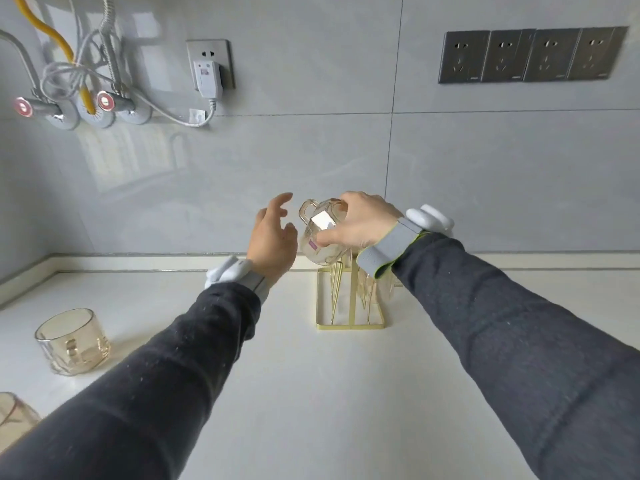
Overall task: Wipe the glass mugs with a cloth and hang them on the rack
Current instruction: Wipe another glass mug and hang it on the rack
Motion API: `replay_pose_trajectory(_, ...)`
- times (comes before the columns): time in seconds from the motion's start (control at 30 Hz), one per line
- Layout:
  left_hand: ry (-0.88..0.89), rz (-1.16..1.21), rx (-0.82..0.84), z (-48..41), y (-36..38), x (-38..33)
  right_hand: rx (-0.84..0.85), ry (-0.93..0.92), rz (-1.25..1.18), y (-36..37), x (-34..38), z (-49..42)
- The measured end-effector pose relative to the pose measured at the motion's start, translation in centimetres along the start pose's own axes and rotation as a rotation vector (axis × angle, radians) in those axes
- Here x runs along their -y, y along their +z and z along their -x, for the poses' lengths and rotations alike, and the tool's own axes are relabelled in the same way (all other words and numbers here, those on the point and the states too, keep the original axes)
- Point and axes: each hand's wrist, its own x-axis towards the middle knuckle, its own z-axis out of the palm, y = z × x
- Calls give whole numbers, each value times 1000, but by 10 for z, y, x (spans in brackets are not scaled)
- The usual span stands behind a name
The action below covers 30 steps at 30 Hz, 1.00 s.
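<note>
My right hand (363,220) grips a clear glass mug (320,233) from above, tilted upside down over the top of the gold wire rack (349,306). The mug's handle points up and left. My left hand (273,237) hovers just left of the mug with its fingers spread, holding nothing. Another glass mug (375,289) hangs on the rack's right side, partly hidden behind my right wrist. A third mug (72,341) stands upright on the counter at the left. No cloth is in view.
A further glass (14,414) shows at the bottom left edge. The white counter (311,393) meets a grey tiled wall just behind the rack. Valves and cables (86,98) hang on the wall upper left; a row of sockets (530,55) sits upper right.
</note>
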Motion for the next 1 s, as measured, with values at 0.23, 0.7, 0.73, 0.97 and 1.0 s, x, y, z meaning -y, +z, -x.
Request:
replay_pose_trajectory(0.23, 63, -322, 167, -26, 6, 6, 103, -159, 226, -1, -8, -20)
replay_pose_trajectory(0.7, -50, -325, 126, -6, 28, 53, 295, -214, 385, 29, -9, -54)
replay_pose_trajectory(0.73, -68, -310, 131, -4, 30, 57, 310, -220, 409, 32, -8, -56)
replay_pose_trajectory(0.97, -140, -246, 174, 11, 44, 77, 351, -149, 562, 53, -7, -69)
replay_pose_trajectory(1.0, -140, -240, 179, 12, 45, 78, 370, -129, 538, 51, -6, -69)
